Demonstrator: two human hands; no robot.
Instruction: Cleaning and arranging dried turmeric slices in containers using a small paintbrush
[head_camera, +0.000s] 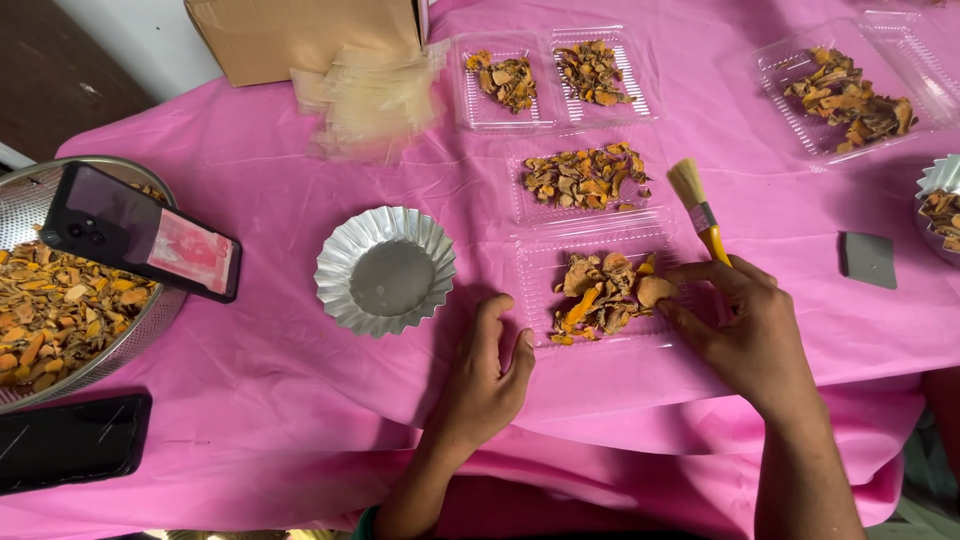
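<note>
R hand pinching brush

Materials as I see them from my station: a matt pink cloth, softly creased, covers the table. The near tray is thin clear plastic, glossy and ribbed, holding dry, rough orange-brown root pieces. The brush has pale bristles, a metal ferrule and a glossy yellow handle. To the left, a fluted foil dish looks dull silver; the perforated metal colander shines. Far left, a cardboard box is matt brown.
</note>
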